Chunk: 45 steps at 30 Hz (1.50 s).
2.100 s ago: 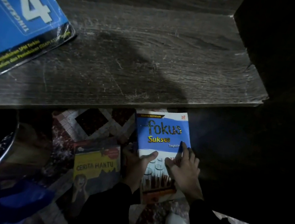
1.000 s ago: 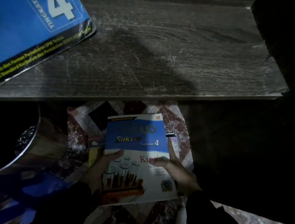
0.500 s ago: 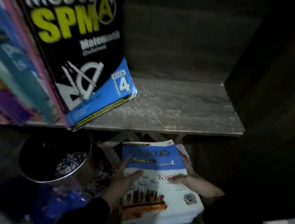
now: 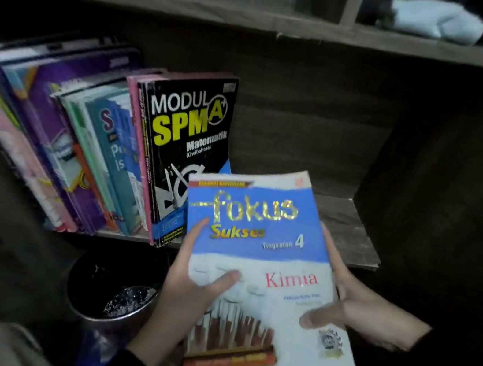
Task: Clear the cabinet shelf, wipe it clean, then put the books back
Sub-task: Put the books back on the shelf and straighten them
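Item 1. Chemistry workbook (image 4: 265, 261), blue and white cover reading "Fokus Sukses Tingkatan 4 Kimia". It is held off the floor between both hands, cover up and tilted. Its top edge is over the front lip of the cabinet shelf (image 4: 353, 235).

Item 2. Left hand (image 4: 193, 284). It grips the book's left edge, with the thumb pressed flat on the cover and the forefinger stretched up along the side. A dark sleeve covers the wrist.

Item 3. Right hand (image 4: 369, 312). It grips the book's right edge, thumb on the cover near the crest. The fingers reach up behind the far side, so only their tips show.

Item 4. Black "Modul SPM Matematik" book (image 4: 187, 137), standing on the shelf just beyond the left hand. It leans left and is the last of its row.

Item 5. Row of leaning books (image 4: 74, 137), further left of the left hand. The covers are purple, teal and pink, and the titles are too blurred to read.

Item 6. Round dark container (image 4: 87, 281) with a metal rim, below the shelf and just left of the left wrist. Something glistens inside it.

Item 7. Pale bundle of cloth (image 4: 433, 18), in an upper compartment well above the right hand.
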Each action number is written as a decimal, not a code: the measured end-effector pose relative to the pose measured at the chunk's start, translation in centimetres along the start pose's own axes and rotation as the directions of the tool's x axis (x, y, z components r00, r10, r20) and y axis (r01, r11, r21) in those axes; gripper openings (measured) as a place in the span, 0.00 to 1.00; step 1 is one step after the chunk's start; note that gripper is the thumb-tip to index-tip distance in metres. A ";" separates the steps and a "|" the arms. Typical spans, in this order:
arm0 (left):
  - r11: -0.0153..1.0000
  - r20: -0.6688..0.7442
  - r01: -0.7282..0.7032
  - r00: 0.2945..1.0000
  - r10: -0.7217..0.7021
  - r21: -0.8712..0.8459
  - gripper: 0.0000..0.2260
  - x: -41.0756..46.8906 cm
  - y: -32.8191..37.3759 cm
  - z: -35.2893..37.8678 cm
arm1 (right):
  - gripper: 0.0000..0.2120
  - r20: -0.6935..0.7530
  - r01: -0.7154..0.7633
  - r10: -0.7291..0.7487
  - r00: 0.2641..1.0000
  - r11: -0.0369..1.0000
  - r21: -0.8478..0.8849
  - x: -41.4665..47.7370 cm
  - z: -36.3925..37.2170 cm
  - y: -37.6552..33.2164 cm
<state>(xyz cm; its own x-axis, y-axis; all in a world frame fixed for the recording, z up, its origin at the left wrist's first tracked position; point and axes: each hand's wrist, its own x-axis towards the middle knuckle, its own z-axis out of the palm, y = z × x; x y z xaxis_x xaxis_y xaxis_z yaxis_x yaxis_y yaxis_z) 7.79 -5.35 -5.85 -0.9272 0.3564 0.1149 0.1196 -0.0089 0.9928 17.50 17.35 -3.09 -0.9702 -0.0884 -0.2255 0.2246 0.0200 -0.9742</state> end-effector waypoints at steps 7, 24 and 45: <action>0.921 -0.039 -0.351 0.931 0.362 0.173 0.32 8.4 1.4 0.3 | 0.56 -0.268 0.198 -0.254 0.929 0.956 -0.219 11.4 -2.8 -2.9; 0.664 -0.233 -0.323 0.760 0.607 0.674 0.40 15.9 -7.6 2.4 | 0.47 -0.317 0.029 -0.140 0.938 0.943 -0.332 25.2 -7.7 -1.0; 0.725 -0.125 -0.273 0.888 0.443 0.632 0.49 12.6 -13.2 3.6 | 0.58 -0.321 -0.010 -0.234 0.918 0.794 -0.608 23.3 -1.8 6.0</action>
<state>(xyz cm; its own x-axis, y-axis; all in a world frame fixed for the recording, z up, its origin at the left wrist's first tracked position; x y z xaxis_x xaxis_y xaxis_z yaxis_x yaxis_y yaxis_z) -4.18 2.60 -17.61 -0.8145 0.1952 0.5463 0.5640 0.4867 0.6671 -3.96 17.20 -14.18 -0.9720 0.2342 0.0211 0.1331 0.6219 -0.7717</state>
